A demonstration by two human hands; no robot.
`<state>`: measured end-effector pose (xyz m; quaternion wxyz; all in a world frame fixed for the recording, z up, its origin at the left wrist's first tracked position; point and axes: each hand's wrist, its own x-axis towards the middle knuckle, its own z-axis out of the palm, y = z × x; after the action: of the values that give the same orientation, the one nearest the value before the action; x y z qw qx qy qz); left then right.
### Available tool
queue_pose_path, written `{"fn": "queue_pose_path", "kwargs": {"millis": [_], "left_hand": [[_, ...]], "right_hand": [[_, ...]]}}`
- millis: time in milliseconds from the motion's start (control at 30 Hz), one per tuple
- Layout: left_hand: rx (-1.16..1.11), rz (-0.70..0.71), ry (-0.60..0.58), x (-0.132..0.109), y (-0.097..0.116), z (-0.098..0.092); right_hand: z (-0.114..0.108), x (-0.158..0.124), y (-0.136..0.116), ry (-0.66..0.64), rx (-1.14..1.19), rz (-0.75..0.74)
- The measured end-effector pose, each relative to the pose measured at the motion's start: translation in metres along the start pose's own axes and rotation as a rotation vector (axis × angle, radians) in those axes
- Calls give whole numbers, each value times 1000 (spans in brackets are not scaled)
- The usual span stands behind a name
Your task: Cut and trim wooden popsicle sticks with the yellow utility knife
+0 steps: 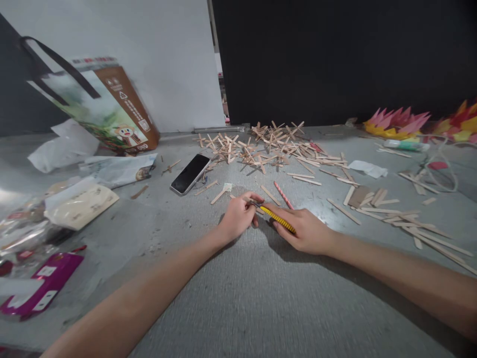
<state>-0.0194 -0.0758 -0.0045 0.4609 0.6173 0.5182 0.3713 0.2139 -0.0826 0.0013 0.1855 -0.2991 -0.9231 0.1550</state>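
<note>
Near the middle of the grey table, my left hand pinches a small wooden stick, mostly covered by the fingers. My right hand is closed around a yellow utility knife, whose tip points left and meets the stick at the left fingertips. Just beyond my right hand lies a red and white striped straw-like stick. A loose wooden stick rests beyond the knife.
Crossed wooden sticks are heaped at the back, more sticks at right. A phone lies left of centre. A bag, plastic packaging and a purple packet are at left, pink paper petals back right.
</note>
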Motion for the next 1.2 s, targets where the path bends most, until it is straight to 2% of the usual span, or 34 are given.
{"fn": "queue_pose_path", "kwargs": {"millis": [1200], "left_hand": [[20,-11,6,0,3,0]], "right_hand": [[-1,0,0,1,-5,-13]]}}
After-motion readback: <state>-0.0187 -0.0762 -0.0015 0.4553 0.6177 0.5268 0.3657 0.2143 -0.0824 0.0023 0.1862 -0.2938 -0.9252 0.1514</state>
